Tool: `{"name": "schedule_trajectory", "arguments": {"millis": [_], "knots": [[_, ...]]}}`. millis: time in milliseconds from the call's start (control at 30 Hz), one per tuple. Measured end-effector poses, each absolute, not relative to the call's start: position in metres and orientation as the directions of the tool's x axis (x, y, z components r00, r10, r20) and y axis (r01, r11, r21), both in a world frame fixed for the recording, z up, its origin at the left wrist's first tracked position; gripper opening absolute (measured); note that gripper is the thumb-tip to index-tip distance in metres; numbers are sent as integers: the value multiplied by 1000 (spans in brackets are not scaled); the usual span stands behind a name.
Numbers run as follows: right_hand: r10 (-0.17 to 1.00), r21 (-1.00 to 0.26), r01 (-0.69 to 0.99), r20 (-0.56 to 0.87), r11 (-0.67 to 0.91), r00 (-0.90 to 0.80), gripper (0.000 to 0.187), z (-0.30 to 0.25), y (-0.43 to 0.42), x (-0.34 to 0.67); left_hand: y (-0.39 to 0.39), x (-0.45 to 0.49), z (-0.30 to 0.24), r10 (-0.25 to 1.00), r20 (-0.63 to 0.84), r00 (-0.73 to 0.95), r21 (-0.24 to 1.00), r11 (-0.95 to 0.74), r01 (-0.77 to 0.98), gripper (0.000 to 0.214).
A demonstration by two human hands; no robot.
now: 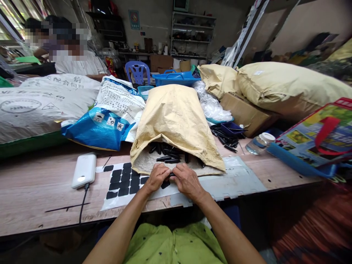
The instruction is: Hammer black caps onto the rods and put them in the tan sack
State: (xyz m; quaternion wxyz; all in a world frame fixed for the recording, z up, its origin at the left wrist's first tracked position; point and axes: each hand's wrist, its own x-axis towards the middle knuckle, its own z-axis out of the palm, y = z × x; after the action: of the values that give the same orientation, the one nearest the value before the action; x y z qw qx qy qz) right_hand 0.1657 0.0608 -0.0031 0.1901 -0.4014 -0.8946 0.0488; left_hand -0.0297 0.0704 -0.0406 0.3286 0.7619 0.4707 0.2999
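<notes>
My left hand (157, 176) and my right hand (186, 179) meet at the mouth of a tan woven sack (176, 117) lying on the wooden table (41, 187). Both hands are curled, fingers pinched together on a small black piece (171, 175) between them. Several long black plastic pieces (167, 154) spill from the sack's opening just beyond my fingers. Under my left wrist lies a white sheet with black adhesive pads (123, 181).
A white power bank (84, 169) with a cable lies at left. Printed sacks (107, 117) and a person sit behind at left. A blue tray of black parts (230, 132), a plastic bottle (260, 143), a cardboard box (244, 113) and a colourful bag (319, 139) stand at right.
</notes>
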Motion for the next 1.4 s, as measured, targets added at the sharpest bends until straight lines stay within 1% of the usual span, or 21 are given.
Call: {"name": "schedule_trajectory", "arguments": {"millis": [100, 233, 433, 567, 633, 700, 867, 1100, 1233, 1400], "knots": [[726, -269, 677, 332, 685, -602, 12, -7, 61, 161, 71, -31, -42, 911, 154, 382, 785, -347, 513, 50], [743, -333, 665, 338, 669, -578, 12, -9, 61, 161, 72, -32, -43, 910, 151, 386, 783, -348, 515, 51], [796, -459, 652, 312, 604, -518, 11, -9, 57, 171, 72, -29, -39, 903, 142, 406, 758, -363, 542, 47], [842, -553, 639, 284, 535, -459, 18, -8, 51, 177, 71, -29, -36, 896, 147, 419, 755, -375, 537, 44], [854, -572, 639, 272, 514, -444, 20, -8, 48, 178, 71, -29, -34, 900, 145, 411, 770, -364, 524, 40], [857, -564, 650, 266, 509, -440, 20, -7, 46, 179, 70, -29, -33, 904, 143, 403, 783, -352, 512, 37], [852, -490, 698, 265, 522, -451, 18, -5, 46, 176, 68, -30, -30, 900, 138, 414, 796, -349, 495, 31], [802, -357, 718, 259, 597, -538, 14, -3, 50, 171, 69, -30, -31, 893, 131, 430, 778, -361, 513, 27], [770, -350, 686, 284, 638, -571, 9, -7, 52, 163, 69, -30, -32, 887, 151, 436, 771, -382, 510, 27], [770, -394, 662, 342, 638, -539, 5, -14, 55, 158, 70, -30, -33, 888, 177, 423, 769, -394, 504, 25]]}}
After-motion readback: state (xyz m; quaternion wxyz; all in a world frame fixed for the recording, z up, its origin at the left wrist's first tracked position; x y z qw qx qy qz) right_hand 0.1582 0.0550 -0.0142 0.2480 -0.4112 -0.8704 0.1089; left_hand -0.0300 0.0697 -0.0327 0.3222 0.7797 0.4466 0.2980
